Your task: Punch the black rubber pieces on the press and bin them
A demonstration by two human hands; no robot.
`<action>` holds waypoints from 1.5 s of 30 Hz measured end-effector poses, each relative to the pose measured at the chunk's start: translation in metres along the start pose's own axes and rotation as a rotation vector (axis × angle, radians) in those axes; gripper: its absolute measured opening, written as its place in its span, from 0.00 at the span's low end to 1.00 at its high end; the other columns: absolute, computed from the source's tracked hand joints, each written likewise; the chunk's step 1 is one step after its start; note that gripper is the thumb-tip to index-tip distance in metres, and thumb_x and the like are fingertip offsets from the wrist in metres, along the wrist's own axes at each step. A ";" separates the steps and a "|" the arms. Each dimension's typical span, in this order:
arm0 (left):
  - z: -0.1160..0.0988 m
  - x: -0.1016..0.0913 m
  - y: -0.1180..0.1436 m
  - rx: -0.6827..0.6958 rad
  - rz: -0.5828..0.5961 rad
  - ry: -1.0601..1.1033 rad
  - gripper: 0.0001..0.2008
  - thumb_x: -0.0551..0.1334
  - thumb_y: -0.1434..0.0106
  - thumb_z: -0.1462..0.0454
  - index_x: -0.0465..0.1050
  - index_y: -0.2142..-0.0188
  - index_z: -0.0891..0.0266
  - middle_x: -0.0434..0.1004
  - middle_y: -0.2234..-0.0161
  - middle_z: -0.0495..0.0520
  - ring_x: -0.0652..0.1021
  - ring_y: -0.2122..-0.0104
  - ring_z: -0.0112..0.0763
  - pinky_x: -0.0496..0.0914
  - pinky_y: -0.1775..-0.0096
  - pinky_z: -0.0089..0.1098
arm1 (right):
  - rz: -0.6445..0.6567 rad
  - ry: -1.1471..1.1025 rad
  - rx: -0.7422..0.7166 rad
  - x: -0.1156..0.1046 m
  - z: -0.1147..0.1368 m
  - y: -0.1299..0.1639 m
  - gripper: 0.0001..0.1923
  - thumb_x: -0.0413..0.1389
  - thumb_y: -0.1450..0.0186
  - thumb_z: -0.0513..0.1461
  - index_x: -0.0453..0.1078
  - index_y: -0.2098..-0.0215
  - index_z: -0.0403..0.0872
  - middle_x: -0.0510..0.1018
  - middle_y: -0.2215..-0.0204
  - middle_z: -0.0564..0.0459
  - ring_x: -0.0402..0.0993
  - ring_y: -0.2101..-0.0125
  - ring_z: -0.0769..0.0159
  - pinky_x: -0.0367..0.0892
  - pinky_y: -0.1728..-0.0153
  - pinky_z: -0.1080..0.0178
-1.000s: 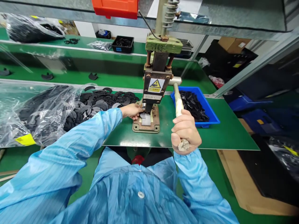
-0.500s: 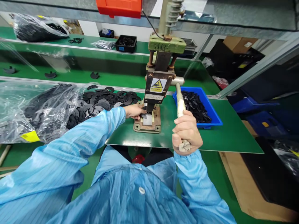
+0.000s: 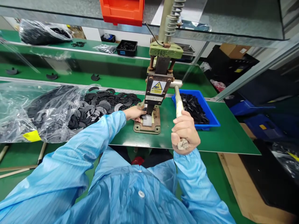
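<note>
Left hand (image 3: 133, 112): fingertips pinch a small dark flat piece (image 3: 144, 116) and steady it on the die plate (image 3: 147, 123), directly beneath the ram of the hand press (image 3: 158, 88)
Right hand (image 3: 185, 131): clenched round the wrapped lower end of the press lever (image 3: 178, 104), fist closed, thumb over the fingers
Flat piece, handling: judged thin, light and slightly flexible; best held by its outer edge, fingers kept clear of the ram
Lever, handling: rigid metal bar, padded where held; a full-fist hold near its end looks to give the most leverage
Supply: loose black parts (image 3: 102, 104) heaped on the bench (image 3: 221, 137), spilling from a clear plastic bag (image 3: 35, 112), near the left forearm
Blue bin (image 3: 210, 116): holds dark parts, just right of the press
</note>
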State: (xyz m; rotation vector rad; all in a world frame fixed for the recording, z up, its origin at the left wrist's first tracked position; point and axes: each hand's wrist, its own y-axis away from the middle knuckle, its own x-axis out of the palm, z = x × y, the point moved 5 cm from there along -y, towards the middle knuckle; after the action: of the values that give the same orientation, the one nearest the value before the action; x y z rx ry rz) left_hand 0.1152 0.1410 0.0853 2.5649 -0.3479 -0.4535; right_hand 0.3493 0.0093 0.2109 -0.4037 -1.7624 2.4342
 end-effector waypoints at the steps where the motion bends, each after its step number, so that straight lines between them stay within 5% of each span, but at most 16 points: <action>1: -0.001 0.000 -0.001 -0.004 0.000 -0.007 0.13 0.72 0.32 0.57 0.74 0.66 0.62 0.74 0.82 0.49 0.76 0.83 0.28 0.69 0.79 0.25 | -0.003 -0.006 -0.009 0.000 0.000 0.000 0.11 0.62 0.35 0.39 0.66 0.73 0.52 0.75 0.76 0.59 0.80 0.62 0.62 0.73 0.39 0.37; 14: -0.002 0.002 0.003 -0.008 0.023 0.061 0.17 0.74 0.34 0.52 0.73 0.62 0.62 0.73 0.79 0.47 0.78 0.82 0.29 0.71 0.77 0.26 | -0.041 -0.001 -0.020 0.000 -0.002 0.001 0.12 0.62 0.35 0.41 0.66 0.74 0.52 0.75 0.76 0.60 0.79 0.64 0.61 0.74 0.42 0.36; 23: 0.001 -0.011 0.021 0.047 -0.023 0.174 0.27 0.61 0.28 0.39 0.70 0.64 0.62 0.66 0.75 0.47 0.81 0.77 0.30 0.75 0.74 0.27 | -0.024 -0.005 -0.005 0.000 0.000 -0.001 0.12 0.62 0.34 0.40 0.66 0.74 0.51 0.75 0.76 0.59 0.79 0.63 0.62 0.73 0.40 0.36; 29: -0.016 -0.010 0.026 0.200 0.120 0.176 0.27 0.61 0.28 0.41 0.76 0.62 0.65 0.73 0.72 0.52 0.81 0.72 0.32 0.75 0.71 0.29 | -0.032 -0.006 -0.005 -0.001 0.000 -0.001 0.13 0.62 0.35 0.40 0.66 0.75 0.51 0.75 0.76 0.60 0.79 0.64 0.62 0.73 0.40 0.36; 32: -0.012 -0.043 0.022 0.286 0.053 0.016 0.24 0.64 0.29 0.44 0.79 0.58 0.64 0.79 0.67 0.55 0.82 0.68 0.34 0.74 0.69 0.29 | -0.022 0.007 -0.002 -0.002 0.000 -0.002 0.12 0.62 0.35 0.40 0.67 0.75 0.50 0.76 0.76 0.60 0.79 0.64 0.63 0.73 0.40 0.37; 36: 0.007 -0.131 0.021 0.385 -0.425 -0.499 0.16 0.66 0.31 0.53 0.83 0.54 0.61 0.85 0.61 0.56 0.82 0.61 0.38 0.74 0.57 0.33 | -0.019 0.024 -0.022 -0.001 0.000 -0.003 0.10 0.62 0.36 0.39 0.68 0.74 0.50 0.76 0.76 0.60 0.80 0.64 0.63 0.74 0.41 0.38; 38: 0.019 -0.160 0.023 0.375 -0.519 -0.782 0.15 0.66 0.32 0.55 0.84 0.52 0.60 0.86 0.57 0.58 0.82 0.56 0.42 0.73 0.51 0.36 | -0.031 0.025 -0.035 -0.001 -0.001 -0.003 0.10 0.62 0.36 0.39 0.68 0.74 0.50 0.76 0.77 0.60 0.80 0.65 0.63 0.75 0.42 0.38; 41: 0.034 -0.166 0.025 0.391 -0.479 -1.048 0.18 0.66 0.32 0.53 0.84 0.48 0.60 0.84 0.51 0.61 0.80 0.48 0.47 0.71 0.46 0.39 | -0.053 0.030 -0.041 -0.001 -0.003 -0.002 0.11 0.62 0.36 0.40 0.67 0.74 0.50 0.75 0.78 0.60 0.79 0.66 0.62 0.75 0.44 0.37; 45: 0.034 -0.127 0.021 0.511 -0.436 -1.207 0.23 0.65 0.32 0.56 0.80 0.40 0.58 0.79 0.42 0.64 0.75 0.42 0.52 0.67 0.43 0.45 | -0.070 0.030 -0.028 -0.001 -0.004 -0.002 0.12 0.63 0.37 0.40 0.67 0.76 0.51 0.75 0.78 0.60 0.79 0.67 0.61 0.75 0.45 0.36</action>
State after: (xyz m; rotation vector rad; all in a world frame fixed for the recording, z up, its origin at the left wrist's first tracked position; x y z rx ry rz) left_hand -0.0166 0.1503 0.1001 2.4740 -0.3085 -2.3189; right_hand 0.3509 0.0135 0.2117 -0.3724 -1.7688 2.3464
